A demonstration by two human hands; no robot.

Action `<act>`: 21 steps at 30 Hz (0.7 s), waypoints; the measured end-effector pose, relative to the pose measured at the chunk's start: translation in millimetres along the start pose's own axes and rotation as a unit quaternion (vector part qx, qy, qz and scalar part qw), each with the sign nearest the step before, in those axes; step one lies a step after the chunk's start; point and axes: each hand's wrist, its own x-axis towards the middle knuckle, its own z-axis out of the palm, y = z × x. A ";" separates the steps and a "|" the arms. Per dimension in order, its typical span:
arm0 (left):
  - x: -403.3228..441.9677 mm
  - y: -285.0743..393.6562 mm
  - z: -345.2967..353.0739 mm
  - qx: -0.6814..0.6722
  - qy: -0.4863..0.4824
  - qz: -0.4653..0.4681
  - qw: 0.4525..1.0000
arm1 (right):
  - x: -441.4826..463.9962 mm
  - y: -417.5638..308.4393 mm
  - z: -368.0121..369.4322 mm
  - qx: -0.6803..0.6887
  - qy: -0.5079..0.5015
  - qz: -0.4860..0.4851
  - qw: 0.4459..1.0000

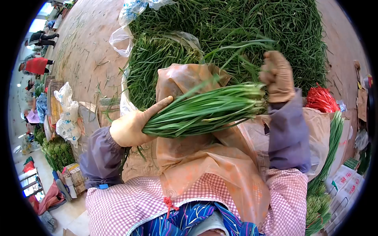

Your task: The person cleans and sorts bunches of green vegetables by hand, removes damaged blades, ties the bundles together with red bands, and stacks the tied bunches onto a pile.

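A thick bunch of long green stalks (204,112) lies across above the lap, its pale cut ends toward the right. My left hand (132,125) is wrapped round the leafy left end, thumb along the top. My right hand (277,74), in a brown, stained glove, is raised just above and right of the cut ends, its fingers curled and blurred by motion. A few loose green blades (244,44) arc close to its fingers; whether it grips them cannot be made out. Orange-tinted plastic sheeting (212,165) covers the lap beneath the bunch.
A large heap of green stalks (236,23) fills the area ahead. Red string (322,99) lies at the right, near tied green bunches (318,212). White plastic bags (67,114) and a crate (75,177) are at the left. Several people are at the far left.
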 end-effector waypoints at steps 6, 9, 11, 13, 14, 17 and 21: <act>-2.3 -7.0 2.2 -0.074 -0.014 -0.025 0.997 | 11.2 -52.4 -105.1 -0.693 0.078 -0.077 0.713; -0.4 -1.3 0.7 -0.098 -0.053 -0.069 0.991 | -35.5 -31.6 -29.5 -0.586 -0.048 -0.313 0.746; 1.5 3.1 1.0 -0.095 -0.049 -0.067 0.992 | -57.4 -15.8 17.4 -0.555 -0.186 -0.376 0.718; 0.8 7.4 0.2 -0.048 -0.045 -0.079 0.995 | -66.5 5.3 46.2 -0.603 -0.244 -0.427 0.628; -1.3 8.1 0.9 -0.027 -0.043 -0.088 0.995 | -65.4 20.4 45.3 -0.583 -0.244 -0.434 0.642; -5.4 4.9 4.0 -0.030 -0.034 -0.073 0.996 | -60.7 59.2 39.8 -0.458 -0.240 -0.426 0.742; -8.8 7.1 4.1 -0.013 -0.032 -0.076 0.997 | -68.0 29.8 37.3 -0.205 -0.064 -0.214 0.953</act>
